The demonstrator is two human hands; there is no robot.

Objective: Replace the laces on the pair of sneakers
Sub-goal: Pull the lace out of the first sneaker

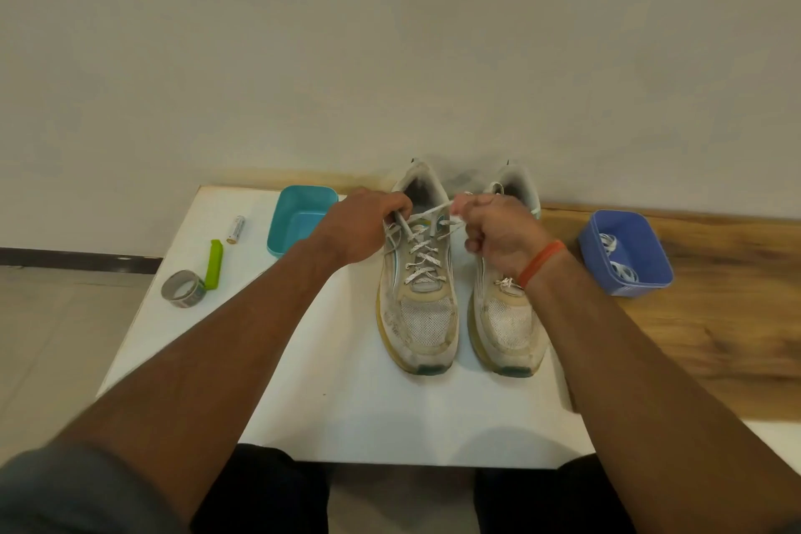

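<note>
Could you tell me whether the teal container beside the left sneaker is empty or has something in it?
Empty, as far as shown: the teal container shows only its bare blue floor; the left hand hides its near right corner.

The 2 sneakers (418, 299) have worn mesh cloth toes, scuffed and matt, with woven speckled laces (422, 256). At 9 o'clock sits a smooth, glossy teal plastic tub (299, 221); at 3 o'clock a blue one (624, 256) (same sheen) on grained wood (715, 317). The white tabletop (338, 382) looks smooth and matt.
</note>
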